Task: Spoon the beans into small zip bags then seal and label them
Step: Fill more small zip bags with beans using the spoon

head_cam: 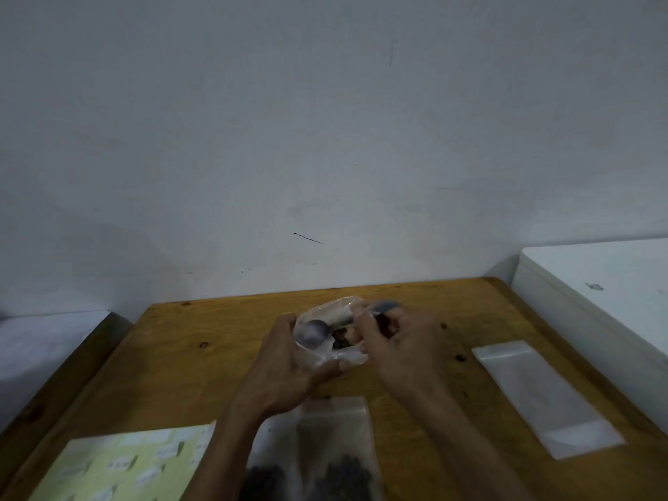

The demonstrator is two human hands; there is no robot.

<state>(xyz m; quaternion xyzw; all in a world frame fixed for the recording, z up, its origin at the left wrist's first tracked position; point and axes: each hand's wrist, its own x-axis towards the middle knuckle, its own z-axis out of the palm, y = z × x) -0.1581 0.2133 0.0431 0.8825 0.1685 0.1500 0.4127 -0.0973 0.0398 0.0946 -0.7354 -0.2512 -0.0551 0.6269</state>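
My left hand [280, 367] grips a clear plastic bag [327, 330] above the wooden table [202, 370], holding its mouth open. My right hand [401, 347] pinches the handle of a metal spoon [316, 332] whose bowl lies inside the bag next to a few brown beans [341, 341]. Two small zip bags with dark beans at the bottom [341, 464] lie flat at the near edge, partly under my forearms. An empty clear zip bag [542, 395] lies flat to the right.
A yellow-green sheet of white labels [119, 464] lies at the near left. A few loose beans [459, 356] dot the table right of my hands. A white surface [596, 294] borders the table's right side; a pale wall stands behind.
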